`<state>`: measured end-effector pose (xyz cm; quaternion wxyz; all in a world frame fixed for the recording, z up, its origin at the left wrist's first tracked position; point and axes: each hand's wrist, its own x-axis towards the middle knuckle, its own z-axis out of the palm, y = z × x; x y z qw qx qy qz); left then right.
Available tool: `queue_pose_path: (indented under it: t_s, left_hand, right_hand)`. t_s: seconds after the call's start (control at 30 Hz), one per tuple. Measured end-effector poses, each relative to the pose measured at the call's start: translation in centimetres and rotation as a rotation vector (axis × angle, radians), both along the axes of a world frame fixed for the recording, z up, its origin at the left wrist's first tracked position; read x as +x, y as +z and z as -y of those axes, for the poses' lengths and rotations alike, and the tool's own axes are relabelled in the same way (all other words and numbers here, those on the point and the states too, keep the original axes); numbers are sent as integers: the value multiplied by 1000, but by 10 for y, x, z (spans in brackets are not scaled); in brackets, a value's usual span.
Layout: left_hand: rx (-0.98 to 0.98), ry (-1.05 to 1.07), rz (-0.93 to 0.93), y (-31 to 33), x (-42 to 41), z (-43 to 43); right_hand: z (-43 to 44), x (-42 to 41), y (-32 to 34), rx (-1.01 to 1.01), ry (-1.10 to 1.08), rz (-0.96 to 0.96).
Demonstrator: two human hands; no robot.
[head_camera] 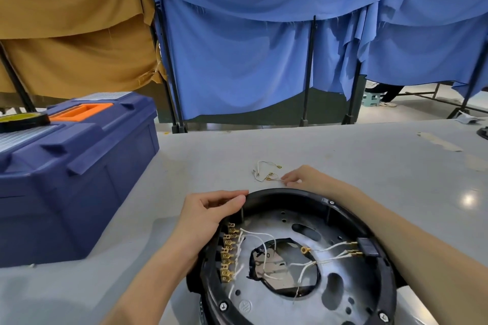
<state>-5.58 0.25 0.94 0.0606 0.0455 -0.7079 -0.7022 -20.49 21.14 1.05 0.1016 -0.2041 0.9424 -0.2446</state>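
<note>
- My left grip (211, 215) is clamped on the round black housing (330, 202). The fingers curl over its far-left rim and the thumb lies along the rim's top edge.
- My right grip (303, 177) reaches just past the housing's far rim. Its fingertips are pinched together on the near end of the loose wires (266, 171).
- The loose wires are thin and white with small brass ends. They lie on the grey surface (343, 155) just beyond the housing, and apart from it.
- The housing lies open side up on the surface. My right forearm crosses over its right rim.
- Inside the housing, a grey metal plate (343, 285) with several cut-outs fills the floor.
- A row of brass terminals (228, 253) runs along the housing's inner left wall, with white leads (264, 235) running from them toward the centre hole.
- More white leads run to a small black block (368, 247) on the housing's right rim.
- A blue toolbox (79, 171) with an orange handle stands to the left of the housing, with a roll of tape (23, 120) on its lid.
- Well behind the housing, blue cloth (250, 47) and brown cloth (74, 34) hang over black frames.
</note>
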Motion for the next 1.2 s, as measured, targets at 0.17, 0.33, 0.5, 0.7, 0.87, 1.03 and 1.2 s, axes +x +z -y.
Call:
queue_pose_path:
  t_s: [0.17, 0.33, 0.5, 0.7, 0.87, 1.03, 1.2]
  left_hand:
    - [-12, 12, -15, 1, 2, -1]
    - [-27, 28, -41, 3, 4, -3]
    - [-67, 105, -198, 6, 6, -5]
    - [-292, 85, -342, 14, 18, -13]
    - [-416, 97, -340, 16, 24, -15]
    - [-405, 98, -377, 15, 23, -14]
    - [-398, 61, -424, 18, 25, -16]
  right_hand:
    - [-8, 7, 1, -49, -140, -122]
    - [-25, 23, 21, -156, -280, -140]
    - [-31, 53, 45, -467, -239, -276]
    - [-11, 93, 62, -720, 18, -111]
    - [1, 105, 63, -771, 111, -40]
    - [-3, 108, 65, -781, 144, -50]
    - [-4, 108, 66, -769, 161, -51]
